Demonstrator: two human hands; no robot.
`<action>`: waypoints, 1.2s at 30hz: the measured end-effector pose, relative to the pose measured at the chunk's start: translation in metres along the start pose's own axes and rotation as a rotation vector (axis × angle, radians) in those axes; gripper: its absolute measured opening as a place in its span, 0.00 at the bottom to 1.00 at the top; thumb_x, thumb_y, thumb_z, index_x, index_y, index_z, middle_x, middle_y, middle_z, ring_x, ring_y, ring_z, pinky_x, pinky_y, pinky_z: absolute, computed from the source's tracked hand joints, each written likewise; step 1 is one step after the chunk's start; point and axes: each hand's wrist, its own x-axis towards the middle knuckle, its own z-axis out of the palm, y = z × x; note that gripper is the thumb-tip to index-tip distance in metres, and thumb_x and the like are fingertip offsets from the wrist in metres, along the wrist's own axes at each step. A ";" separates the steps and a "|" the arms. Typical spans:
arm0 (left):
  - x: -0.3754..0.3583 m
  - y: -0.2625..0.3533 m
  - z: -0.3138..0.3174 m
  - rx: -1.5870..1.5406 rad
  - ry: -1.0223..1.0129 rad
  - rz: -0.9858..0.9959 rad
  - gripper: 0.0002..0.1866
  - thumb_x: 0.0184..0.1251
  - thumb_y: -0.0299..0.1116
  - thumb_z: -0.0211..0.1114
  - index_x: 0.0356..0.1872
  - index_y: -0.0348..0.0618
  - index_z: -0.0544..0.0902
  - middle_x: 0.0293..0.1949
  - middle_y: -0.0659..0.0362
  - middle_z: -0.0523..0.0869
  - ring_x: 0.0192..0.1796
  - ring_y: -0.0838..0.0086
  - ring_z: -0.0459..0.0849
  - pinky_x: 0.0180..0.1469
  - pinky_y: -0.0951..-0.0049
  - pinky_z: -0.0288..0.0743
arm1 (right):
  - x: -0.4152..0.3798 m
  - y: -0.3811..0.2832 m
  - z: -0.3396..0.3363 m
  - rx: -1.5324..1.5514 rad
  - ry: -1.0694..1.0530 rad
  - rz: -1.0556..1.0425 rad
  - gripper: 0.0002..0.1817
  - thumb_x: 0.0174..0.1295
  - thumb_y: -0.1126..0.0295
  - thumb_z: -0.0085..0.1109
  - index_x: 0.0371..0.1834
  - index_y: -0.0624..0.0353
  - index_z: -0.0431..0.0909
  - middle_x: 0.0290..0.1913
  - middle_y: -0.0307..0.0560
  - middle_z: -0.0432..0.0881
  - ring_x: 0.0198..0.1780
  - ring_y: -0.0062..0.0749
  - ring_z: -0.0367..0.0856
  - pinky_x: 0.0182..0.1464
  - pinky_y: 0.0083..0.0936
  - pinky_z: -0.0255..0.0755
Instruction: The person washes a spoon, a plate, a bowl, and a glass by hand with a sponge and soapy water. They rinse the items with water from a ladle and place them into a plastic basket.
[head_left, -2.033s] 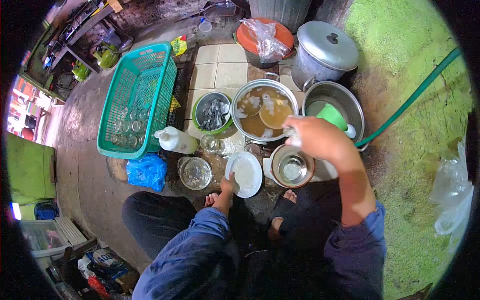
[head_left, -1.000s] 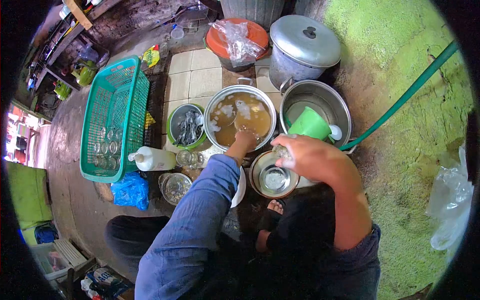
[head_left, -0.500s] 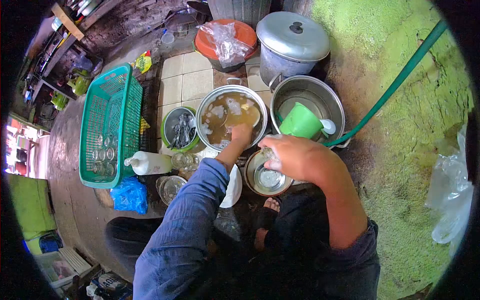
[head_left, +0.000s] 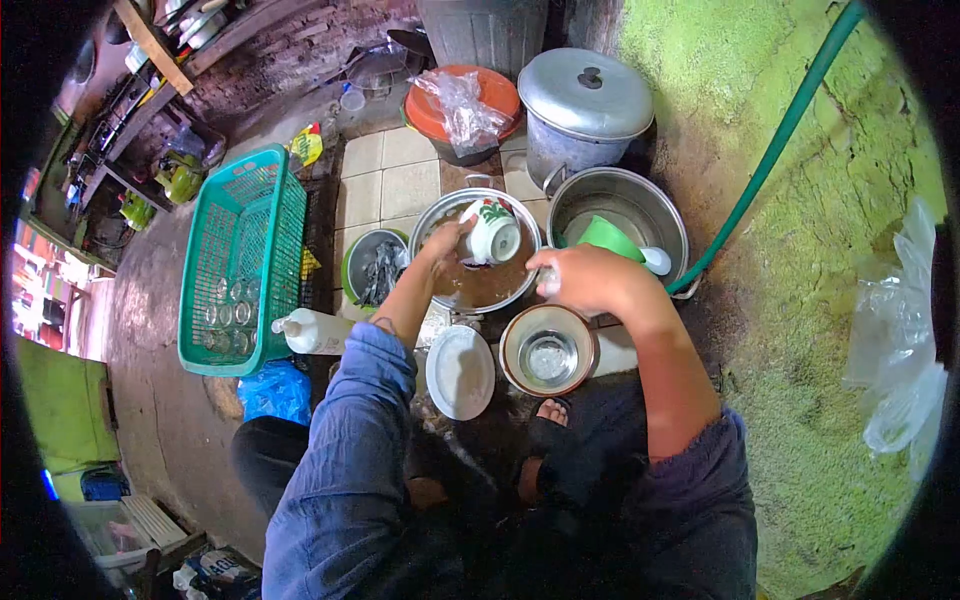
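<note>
My left hand (head_left: 447, 243) grips a white bowl (head_left: 492, 236) with a red and green pattern, tilted with its base toward me. The bowl is over a round metal basin (head_left: 470, 292) of brownish water. To the right, my right hand (head_left: 575, 277) is curled around something whitish at the basin's edge, too small to make out. Below that hand stands a round pan (head_left: 587, 365) with a clear glass bowl (head_left: 548, 358) in it. A white oval plate (head_left: 460, 372) lies beside the pan.
At the left are a green basket (head_left: 275, 235) with several glasses, and a white bottle (head_left: 318, 331). A small bowl of cutlery (head_left: 378, 268) sits by the basin. At the right, a large pot (head_left: 672, 200) holds a green scoop (head_left: 610, 238); a lidded pot (head_left: 575, 140) stands behind.
My left hand has come up out of the water with the patterned bowl. My right hand has moved up, away from over the pan. The view has shifted slightly.
</note>
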 end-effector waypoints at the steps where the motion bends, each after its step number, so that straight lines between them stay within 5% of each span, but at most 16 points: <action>1: -0.021 0.018 0.005 -0.143 -0.041 0.030 0.26 0.67 0.47 0.60 0.58 0.38 0.72 0.51 0.55 0.81 0.48 0.64 0.81 0.50 0.59 0.73 | 0.005 0.010 0.003 0.024 0.067 -0.025 0.16 0.61 0.61 0.55 0.50 0.56 0.77 0.47 0.56 0.81 0.49 0.51 0.79 0.52 0.38 0.71; 3: -0.113 0.088 0.045 -0.269 0.016 -0.053 0.30 0.66 0.50 0.60 0.63 0.42 0.67 0.61 0.53 0.73 0.60 0.57 0.73 0.59 0.40 0.60 | 0.021 0.026 0.005 0.050 0.168 -0.062 0.15 0.63 0.60 0.51 0.47 0.54 0.79 0.46 0.53 0.82 0.47 0.51 0.80 0.51 0.39 0.72; 6: -0.121 0.113 0.022 -0.262 -0.038 0.035 0.34 0.64 0.53 0.60 0.65 0.44 0.65 0.64 0.53 0.68 0.64 0.56 0.67 0.62 0.36 0.52 | 0.036 0.028 0.001 0.152 0.450 0.043 0.14 0.64 0.60 0.50 0.46 0.55 0.79 0.43 0.55 0.83 0.45 0.52 0.81 0.49 0.38 0.73; 10: -0.177 0.160 0.019 -0.193 -0.062 0.157 0.33 0.65 0.53 0.59 0.65 0.46 0.65 0.63 0.55 0.70 0.64 0.58 0.69 0.62 0.39 0.57 | 0.084 0.043 0.010 0.432 0.683 0.112 0.15 0.67 0.59 0.48 0.47 0.56 0.78 0.32 0.51 0.83 0.37 0.37 0.84 0.36 0.30 0.76; 11: -0.199 0.170 0.029 -0.185 -0.053 0.229 0.32 0.66 0.53 0.59 0.64 0.45 0.66 0.61 0.56 0.72 0.61 0.62 0.73 0.63 0.44 0.60 | 0.106 0.053 0.017 0.636 0.589 0.129 0.17 0.67 0.54 0.45 0.52 0.50 0.74 0.44 0.54 0.82 0.42 0.51 0.82 0.45 0.44 0.74; 12: -0.214 0.174 0.034 -0.182 -0.046 0.240 0.32 0.66 0.53 0.59 0.64 0.45 0.66 0.61 0.56 0.72 0.61 0.62 0.73 0.63 0.44 0.60 | 0.105 0.042 0.016 0.635 0.591 0.116 0.17 0.67 0.54 0.45 0.52 0.50 0.74 0.44 0.54 0.82 0.42 0.51 0.82 0.45 0.44 0.74; 14: -0.240 0.172 0.043 -0.142 -0.100 0.431 0.32 0.66 0.54 0.58 0.62 0.42 0.68 0.60 0.57 0.75 0.60 0.66 0.74 0.63 0.51 0.63 | 0.097 0.007 0.019 1.538 0.385 0.147 0.22 0.68 0.46 0.43 0.56 0.49 0.70 0.48 0.50 0.80 0.42 0.45 0.83 0.42 0.49 0.76; 16: -0.255 0.155 0.048 -0.049 -0.070 0.517 0.27 0.68 0.52 0.56 0.56 0.38 0.75 0.49 0.58 0.83 0.51 0.72 0.80 0.57 0.63 0.69 | 0.088 -0.025 0.011 1.853 0.292 -0.017 0.28 0.67 0.38 0.37 0.55 0.48 0.67 0.50 0.47 0.77 0.48 0.40 0.79 0.43 0.54 0.75; 20: -0.283 0.112 0.057 0.309 0.126 0.659 0.18 0.70 0.44 0.58 0.43 0.35 0.82 0.33 0.66 0.82 0.36 0.84 0.74 0.41 0.79 0.69 | 0.083 -0.052 0.016 1.645 0.382 0.057 0.22 0.68 0.44 0.44 0.45 0.49 0.77 0.43 0.43 0.82 0.45 0.32 0.82 0.46 0.38 0.77; 22: -0.291 0.102 0.058 0.367 0.172 0.650 0.17 0.71 0.40 0.58 0.45 0.33 0.81 0.32 0.66 0.82 0.35 0.86 0.73 0.38 0.80 0.69 | 0.105 -0.048 0.030 1.475 0.503 -0.059 0.22 0.70 0.49 0.44 0.51 0.54 0.77 0.41 0.41 0.84 0.43 0.32 0.82 0.46 0.32 0.76; 24: -0.296 0.091 0.059 0.167 0.139 0.571 0.15 0.71 0.37 0.58 0.46 0.33 0.81 0.33 0.66 0.82 0.36 0.86 0.74 0.39 0.81 0.70 | 0.108 -0.064 0.039 0.630 0.989 -0.513 0.21 0.71 0.57 0.43 0.60 0.54 0.72 0.41 0.44 0.84 0.44 0.36 0.81 0.50 0.29 0.73; 26: -0.304 0.085 0.060 -0.005 0.115 0.549 0.12 0.71 0.32 0.57 0.47 0.34 0.79 0.36 0.63 0.83 0.37 0.85 0.76 0.42 0.80 0.71 | 0.057 -0.113 0.038 0.354 0.721 -0.236 0.23 0.66 0.70 0.45 0.66 0.47 0.68 0.56 0.59 0.75 0.57 0.49 0.74 0.60 0.37 0.66; 28: -0.298 0.070 0.046 -0.129 0.092 0.543 0.15 0.67 0.23 0.54 0.54 0.33 0.75 0.45 0.60 0.83 0.45 0.79 0.81 0.50 0.76 0.73 | 0.058 -0.133 0.075 0.057 0.856 -0.410 0.25 0.66 0.68 0.46 0.68 0.45 0.65 0.59 0.65 0.71 0.58 0.58 0.72 0.60 0.45 0.64; 31: -0.308 0.068 0.047 -0.134 0.143 0.540 0.18 0.65 0.19 0.51 0.57 0.34 0.74 0.48 0.60 0.82 0.48 0.79 0.80 0.54 0.76 0.71 | 0.043 -0.144 0.071 0.093 0.872 -0.620 0.26 0.67 0.67 0.44 0.69 0.41 0.63 0.58 0.69 0.70 0.57 0.63 0.71 0.59 0.49 0.64; 32: -0.319 0.075 0.055 -0.182 0.119 0.578 0.18 0.66 0.20 0.52 0.57 0.34 0.74 0.48 0.61 0.82 0.48 0.79 0.79 0.54 0.76 0.71 | 0.035 -0.149 0.055 -0.011 0.702 -0.330 0.25 0.67 0.66 0.44 0.70 0.48 0.62 0.57 0.66 0.72 0.56 0.59 0.73 0.58 0.43 0.66; 36: -0.337 0.092 0.067 -0.031 0.106 0.594 0.18 0.68 0.23 0.55 0.59 0.33 0.73 0.51 0.60 0.82 0.51 0.80 0.78 0.57 0.77 0.69 | 0.091 -0.097 0.029 0.506 0.824 -0.253 0.24 0.68 0.63 0.46 0.67 0.53 0.64 0.55 0.58 0.78 0.46 0.50 0.81 0.48 0.33 0.73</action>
